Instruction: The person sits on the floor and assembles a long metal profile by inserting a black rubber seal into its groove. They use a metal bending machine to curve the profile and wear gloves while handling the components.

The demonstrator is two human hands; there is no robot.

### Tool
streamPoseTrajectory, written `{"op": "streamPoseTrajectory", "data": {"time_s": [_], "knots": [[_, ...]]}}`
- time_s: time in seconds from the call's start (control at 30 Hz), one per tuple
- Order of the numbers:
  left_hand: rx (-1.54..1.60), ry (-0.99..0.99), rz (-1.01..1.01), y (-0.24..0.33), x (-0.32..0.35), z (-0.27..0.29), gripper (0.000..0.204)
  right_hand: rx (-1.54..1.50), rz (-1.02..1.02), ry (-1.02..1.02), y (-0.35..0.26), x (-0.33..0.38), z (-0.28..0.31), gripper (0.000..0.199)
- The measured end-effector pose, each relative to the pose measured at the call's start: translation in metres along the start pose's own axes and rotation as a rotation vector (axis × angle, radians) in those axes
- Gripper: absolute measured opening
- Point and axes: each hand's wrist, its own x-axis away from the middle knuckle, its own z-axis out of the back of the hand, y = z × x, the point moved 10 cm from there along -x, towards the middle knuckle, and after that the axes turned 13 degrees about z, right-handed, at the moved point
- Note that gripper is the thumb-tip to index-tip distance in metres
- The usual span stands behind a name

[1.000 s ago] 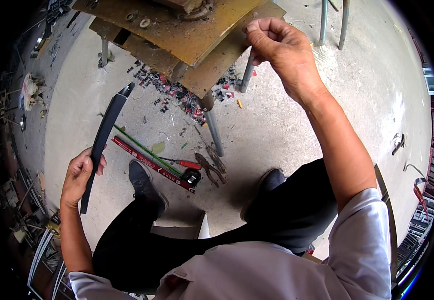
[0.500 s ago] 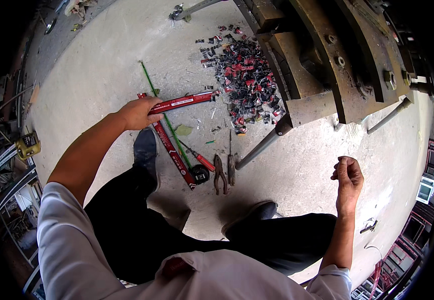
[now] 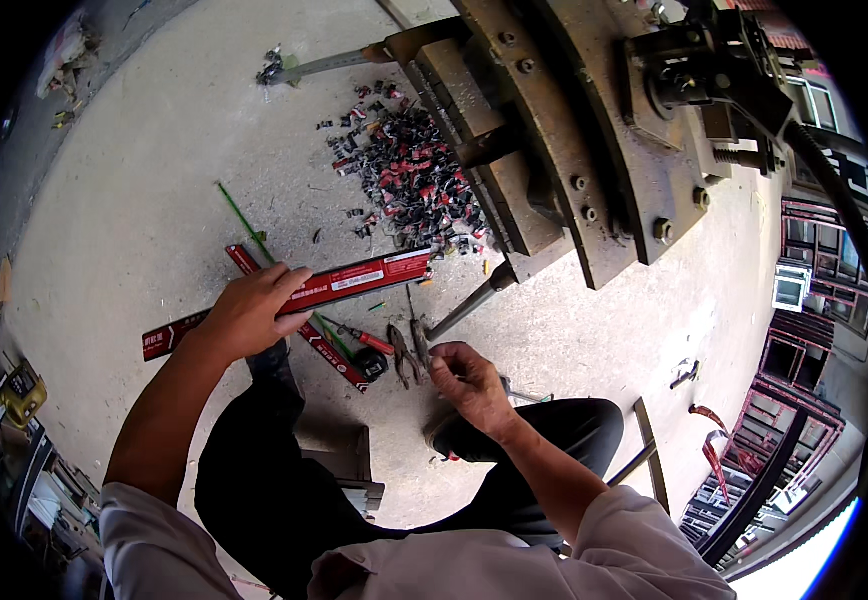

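Observation:
My left hand [image 3: 251, 311] grips a long red flat bar [image 3: 354, 280] near its middle and holds it level above the concrete floor. My right hand [image 3: 469, 382] is lower, over my knee, with its fingers pinched together around something small that I cannot make out. Just left of that hand a pair of pliers [image 3: 406, 352] lies on the floor. A second red bar [image 3: 322, 337], a thin green rod [image 3: 246, 224] and a small red-handled tool [image 3: 367, 341] lie on the floor under the held bar.
A heavy rusty steel machine [image 3: 574, 150] with bolts stands on pipe legs [image 3: 466, 303] ahead. A pile of small red and black scraps [image 3: 409, 180] lies beside it. I sit on a low stool [image 3: 346, 472]. Red metal frames [image 3: 754, 470] stand at the right.
My left hand has lifted the red bar higher and turned it more level. My right hand came in from the right to a spot by the pliers. The view swung toward the machine.

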Motion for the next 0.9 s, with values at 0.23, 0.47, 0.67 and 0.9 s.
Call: {"op": "streamPoseTrajectory", "data": {"time_s": [0.23, 0.47, 0.67, 0.9], "knots": [[0.014, 0.093, -0.277, 0.117, 0.083, 0.156, 0.07, -0.497, 0.106, -0.075, -0.162, 0.025, -0.107, 0.045], [0.039, 0.125, -0.366, 0.202, 0.162, 0.292, 0.071, -0.771, 0.072, 0.224, -0.312, 0.101, -0.113, 0.033], [0.026, 0.143, -0.41, 0.279, 0.227, 0.407, 0.073, -0.765, 0.153, 0.312, -0.435, 0.195, -0.106, 0.038], [-0.067, 0.305, -0.63, 0.397, 0.29, 0.52, 0.084, -0.788, 0.443, 0.539, -0.574, 0.336, -0.051, 0.035]]}}
